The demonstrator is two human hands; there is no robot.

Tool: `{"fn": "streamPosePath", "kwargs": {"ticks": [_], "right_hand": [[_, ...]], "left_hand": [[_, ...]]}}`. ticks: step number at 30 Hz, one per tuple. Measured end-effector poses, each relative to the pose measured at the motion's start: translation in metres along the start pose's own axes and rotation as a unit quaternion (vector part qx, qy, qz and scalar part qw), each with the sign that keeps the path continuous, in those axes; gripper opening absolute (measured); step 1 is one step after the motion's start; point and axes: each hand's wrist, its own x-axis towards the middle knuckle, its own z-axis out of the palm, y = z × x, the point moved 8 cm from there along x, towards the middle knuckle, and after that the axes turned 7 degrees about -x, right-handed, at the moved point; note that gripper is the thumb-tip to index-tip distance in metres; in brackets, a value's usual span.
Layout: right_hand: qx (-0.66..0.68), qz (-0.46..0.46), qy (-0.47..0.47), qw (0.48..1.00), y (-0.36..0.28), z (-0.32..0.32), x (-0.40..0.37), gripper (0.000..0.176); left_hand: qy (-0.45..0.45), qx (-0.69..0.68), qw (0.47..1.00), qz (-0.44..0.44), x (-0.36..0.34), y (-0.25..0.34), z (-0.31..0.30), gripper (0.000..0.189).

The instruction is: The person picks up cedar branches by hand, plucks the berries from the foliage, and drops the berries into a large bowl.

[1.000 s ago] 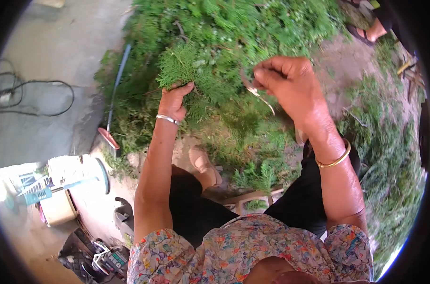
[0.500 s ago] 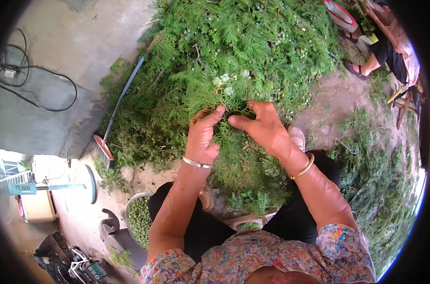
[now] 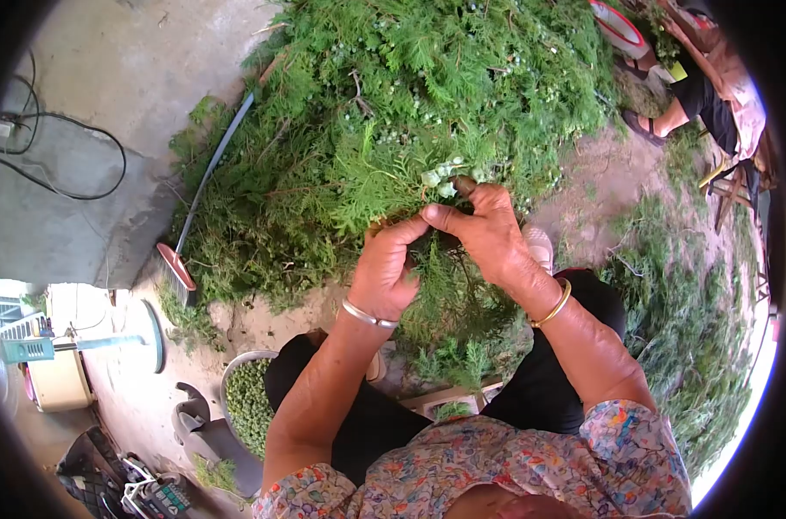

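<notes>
A leafy cypress sprig (image 3: 375,190) with a cluster of pale green cones (image 3: 443,176) is up in front of me. My left hand (image 3: 388,270) is closed on its stem, thumb pressed over the fingers. At the cones, my right hand (image 3: 490,232) has its thumb and index finger bent around the base of the cluster; the thumb tip meets the left thumb. The exact grip of the right fingers is partly hidden. Beyond both hands rises a large heap of cypress branches (image 3: 462,95) dotted with small cones.
A metal bowl (image 3: 226,389) of green cones stands left of my knee. A broom (image 3: 178,266) leans along the heap. More branches (image 3: 670,320) lie at right. Another person's sandalled foot (image 3: 645,128) shows at upper right. A fan (image 3: 146,337) and black cable (image 3: 120,164) are at left.
My right hand's finger has moved in against the cone cluster, and the thumbs have come together. The sprig's cones have shifted right and slightly down.
</notes>
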Motion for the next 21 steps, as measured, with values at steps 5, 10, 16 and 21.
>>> {"fn": "streamPosePath", "kwargs": {"ticks": [5,10,16,21], "right_hand": [[-0.088,-0.027,0.003,0.996,-0.004,-0.004,0.003,0.025],[-0.148,-0.098,0.067,0.982,-0.028,-0.016,0.003,0.022],[-0.064,-0.029,0.024,0.997,-0.007,-0.003,0.002,0.018],[-0.208,-0.104,0.009,0.972,-0.021,0.01,-0.008,0.008]], "left_hand": [[0.076,-0.029,0.997,0.013,-0.009,0.015,-0.01,0.018],[0.203,0.034,0.923,0.326,-0.034,0.097,-0.027,0.022],[0.107,0.526,0.701,0.469,-0.049,0.104,0.038,0.043],[0.106,0.595,0.682,0.411,-0.033,0.089,0.037,0.052]]}}
